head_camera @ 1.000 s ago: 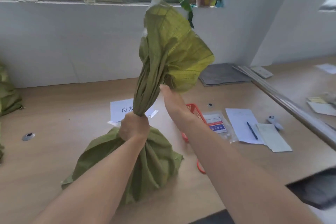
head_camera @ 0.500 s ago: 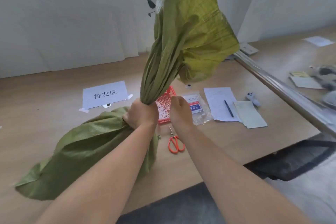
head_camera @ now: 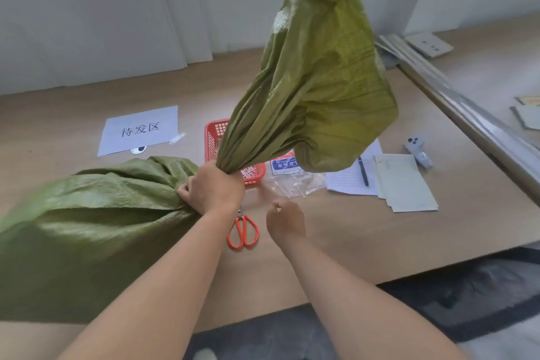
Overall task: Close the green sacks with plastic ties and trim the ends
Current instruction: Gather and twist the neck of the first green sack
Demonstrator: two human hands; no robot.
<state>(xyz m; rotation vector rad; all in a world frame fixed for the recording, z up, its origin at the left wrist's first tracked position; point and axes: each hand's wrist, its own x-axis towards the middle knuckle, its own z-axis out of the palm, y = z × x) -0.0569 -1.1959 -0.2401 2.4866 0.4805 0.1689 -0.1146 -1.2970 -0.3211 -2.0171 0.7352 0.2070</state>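
Observation:
A green woven sack [head_camera: 87,213] lies on its side on the wooden table, at the left. My left hand [head_camera: 216,184] grips its twisted neck, and the loose top [head_camera: 315,82] fans up and to the right above the fist. My right hand [head_camera: 285,221] hovers just above the table, right of the neck, fingers loosely curled, with nothing seen in it. A clear bag of white plastic ties [head_camera: 292,181] lies just beyond that hand. Orange-handled scissors [head_camera: 242,231] lie between my two wrists.
A red mesh basket [head_camera: 213,131] stands behind the sack's neck. A taped paper sign [head_camera: 140,130] lies at the back left. A notepad with a pen [head_camera: 362,174], loose papers [head_camera: 406,184] and a small grey device [head_camera: 418,147] lie at the right, near a metal rail [head_camera: 467,114].
The sack has tipped from upright onto its side, to the left. My right hand has let go of the neck and dropped toward the table by the bag of ties.

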